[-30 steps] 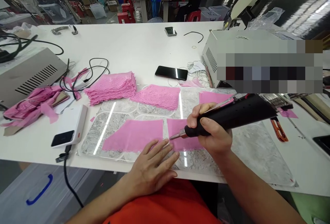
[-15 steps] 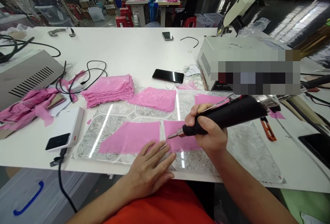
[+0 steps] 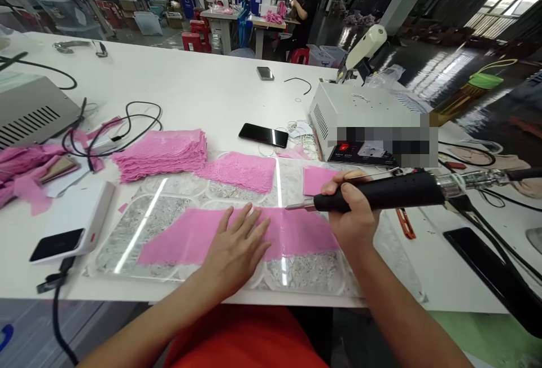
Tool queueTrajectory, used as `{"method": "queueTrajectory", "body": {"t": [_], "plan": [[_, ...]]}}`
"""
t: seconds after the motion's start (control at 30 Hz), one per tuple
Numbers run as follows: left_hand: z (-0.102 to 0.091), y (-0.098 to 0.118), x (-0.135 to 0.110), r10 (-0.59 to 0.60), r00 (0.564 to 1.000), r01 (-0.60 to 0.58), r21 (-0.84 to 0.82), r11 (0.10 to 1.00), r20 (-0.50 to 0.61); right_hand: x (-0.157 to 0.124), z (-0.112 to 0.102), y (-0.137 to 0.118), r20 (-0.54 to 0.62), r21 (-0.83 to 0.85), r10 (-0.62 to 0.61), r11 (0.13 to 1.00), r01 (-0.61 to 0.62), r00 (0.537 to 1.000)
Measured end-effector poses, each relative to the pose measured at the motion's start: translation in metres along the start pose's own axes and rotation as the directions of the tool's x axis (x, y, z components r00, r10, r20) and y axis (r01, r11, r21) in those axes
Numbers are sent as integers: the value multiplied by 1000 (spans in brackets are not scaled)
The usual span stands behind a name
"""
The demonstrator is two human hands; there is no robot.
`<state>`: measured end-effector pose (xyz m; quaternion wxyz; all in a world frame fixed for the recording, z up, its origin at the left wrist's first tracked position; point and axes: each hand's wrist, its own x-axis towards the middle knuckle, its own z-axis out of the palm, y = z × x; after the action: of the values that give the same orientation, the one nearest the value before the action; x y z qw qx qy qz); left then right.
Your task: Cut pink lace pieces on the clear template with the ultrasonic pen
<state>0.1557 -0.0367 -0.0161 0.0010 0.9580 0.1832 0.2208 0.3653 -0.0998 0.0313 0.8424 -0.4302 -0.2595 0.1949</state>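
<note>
My left hand (image 3: pixel 237 249) lies flat with fingers spread on pink fabric (image 3: pixel 178 238) on the marbled, glossy mat (image 3: pixel 190 272). My right hand (image 3: pixel 353 210) is closed around the black ultrasonic cutter (image 3: pixel 381 192), which has a cable at its rear. Its metal tip points left and sits at the upper edge of the pink fabric, just right of my left fingertips; whether it touches, I cannot tell. The fabric forms one continuous strip under both hands. Behind it are a smaller pink piece (image 3: pixel 317 180), a lace piece (image 3: pixel 248 171) and a stack of pink lace pieces (image 3: pixel 163 153).
A black phone (image 3: pixel 263 135) lies beyond the mat. A grey control box (image 3: pixel 355 108) stands at back right, a white power bank (image 3: pixel 80 221) at left. An orange-handled tool (image 3: pixel 405 223) lies right of the mat. Cables loop on the table. Another person (image 3: pixel 300 15) sits at a sewing machine.
The gap between the two pink pieces no longer shows. My left hand has shifted onto the fabric, and the cutter's tip has moved to its upper edge. The view has turned right.
</note>
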Motion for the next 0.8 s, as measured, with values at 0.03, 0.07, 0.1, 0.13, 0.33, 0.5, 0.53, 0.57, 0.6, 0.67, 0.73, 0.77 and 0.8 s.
{"method": "queueTrajectory", "body": {"t": [0.03, 0.07, 0.1, 0.13, 0.33, 0.5, 0.53, 0.57, 0.6, 0.67, 0.73, 0.77, 0.8], "plan": [[1, 0, -1, -10, 1000, 10, 4, 1000, 11, -2, 2, 3, 17, 0, 5, 1000, -5, 1000], [2, 0, -1, -18, 1000, 18, 7, 1000, 19, -3, 4, 5, 30, 0, 8, 1000, -8, 1000], [3, 0, -2, -27, 999, 27, 10, 1000, 24, -4, 6, 7, 37, -1, 10, 1000, -10, 999], [3, 0, -3, -36, 999, 36, 13, 999, 27, -5, 7, 8, 43, -2, 15, 1000, -15, 999], [8, -1, -5, -55, 998, 55, -3, 998, -2, -8, 10, 11, 43, -3, 49, 999, -49, 998], [9, -1, -5, -65, 998, 64, -24, 998, -25, -9, 10, 13, 58, -8, 56, 998, -56, 997], [9, -1, -5, -67, 997, 66, -27, 997, -28, -9, 10, 14, 62, -14, 56, 998, -56, 997], [9, -1, -5, -69, 997, 69, -29, 997, -26, -9, 10, 14, 66, -21, 56, 998, -55, 996], [8, -1, -5, -71, 997, 71, -30, 997, -21, -9, 9, 14, 71, -27, 55, 998, -54, 996], [7, -1, -5, -73, 997, 73, -30, 997, -8, -9, 9, 15, 84, -40, 54, 998, -51, 995], [7, -2, -5, -71, 997, 71, -30, 997, -8, -9, 10, 15, 96, -51, 52, 998, -47, 994], [7, -2, -5, -70, 997, 69, -30, 997, -12, -9, 11, 15, 100, -57, 52, 997, -46, 994], [7, -2, -4, -68, 998, 68, -30, 997, -17, -8, 11, 15, 98, -58, 48, 997, -42, 994]]}}
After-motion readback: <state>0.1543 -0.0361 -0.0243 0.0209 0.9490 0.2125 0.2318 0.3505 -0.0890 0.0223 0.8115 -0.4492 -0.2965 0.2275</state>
